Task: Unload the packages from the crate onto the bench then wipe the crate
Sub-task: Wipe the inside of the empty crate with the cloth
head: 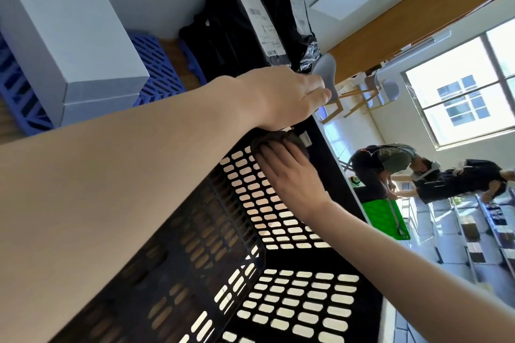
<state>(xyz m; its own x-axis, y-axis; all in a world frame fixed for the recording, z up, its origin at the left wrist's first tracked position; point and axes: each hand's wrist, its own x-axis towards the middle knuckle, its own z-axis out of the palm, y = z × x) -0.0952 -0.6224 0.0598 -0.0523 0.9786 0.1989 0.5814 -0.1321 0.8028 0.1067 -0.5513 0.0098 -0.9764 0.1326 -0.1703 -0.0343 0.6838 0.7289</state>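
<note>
The black slotted crate (250,273) fills the lower middle of the tilted view, and I see nothing inside it but my right hand and a cloth. My left hand (289,95) reaches in from the left and grips the crate's far rim, fingers curled over the edge. My right hand (289,172) comes from the lower right and presses a dark cloth (281,139) flat against the crate's inner wall near the rim. Two black packages (237,28) (289,14) with white labels lie on the bench beyond the crate.
Stacked grey-white boxes (64,36) sit on blue slotted crates (158,67) at the left. To the right, past the crate, two people bend over a green crate (386,217) near shelving. Chairs (387,89) and a bright window (459,86) are farther back.
</note>
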